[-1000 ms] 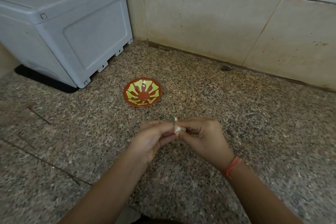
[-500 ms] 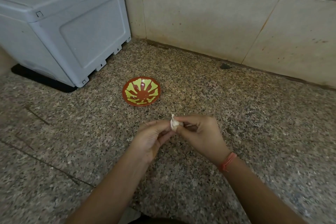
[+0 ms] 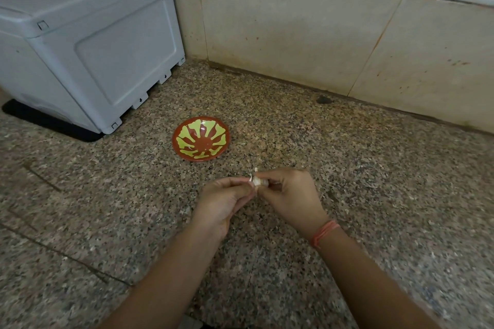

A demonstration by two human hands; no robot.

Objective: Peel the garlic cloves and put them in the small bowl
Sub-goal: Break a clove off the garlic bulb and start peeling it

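We hold one garlic clove [image 3: 257, 181] between both hands, just above the table [image 3: 387, 195]. From the clove, the small bowl [image 3: 201, 141] lies at about eleven o'clock, near but apart, upright and with nothing in it. The left hand [image 3: 224, 201] sits on the bowl's side, so it is the nearer one for the drop. The grip of the left hand is closed on the clove's nine o'clock end, thumb and fingertips pinching. The right hand [image 3: 290, 195] pinches the three o'clock end in the same way, its other fingers curled. The clove's long axis seems to run nine to three between the two grips (it is small, so we are not certain). A strip of pale skin stands off it toward twelve. We judge the peeling unfinished, with no clove yet in the bowl.
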